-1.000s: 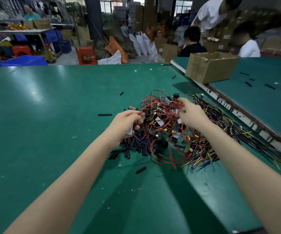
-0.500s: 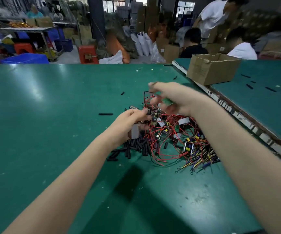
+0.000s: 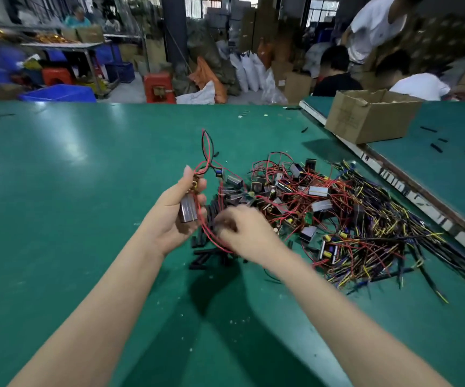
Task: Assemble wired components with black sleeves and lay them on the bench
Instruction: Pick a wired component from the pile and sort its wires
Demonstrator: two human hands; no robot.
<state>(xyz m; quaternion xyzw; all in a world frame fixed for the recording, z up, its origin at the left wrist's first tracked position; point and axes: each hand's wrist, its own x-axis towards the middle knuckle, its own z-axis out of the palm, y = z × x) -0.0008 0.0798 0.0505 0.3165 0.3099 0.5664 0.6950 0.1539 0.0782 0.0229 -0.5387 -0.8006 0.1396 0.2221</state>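
My left hand point(image 3: 176, 212) closes around a small grey block-shaped wired component point(image 3: 188, 210), upright, red and black leads point(image 3: 207, 148) looping free above so an end stays reachable. My right hand point(image 3: 242, 233), blurred, curls down over the short matte black sleeves point(image 3: 202, 251) heaped on the smooth green bench point(image 3: 58, 191); whether it grips one, I cannot tell. Tangled pile of red and yellow wired parts point(image 3: 337, 219) lies just beyond.

Left hand point(image 3: 181, 216) grips wired component point(image 3: 188, 209); right hand point(image 3: 242, 233) over black sleeves point(image 3: 202, 254).
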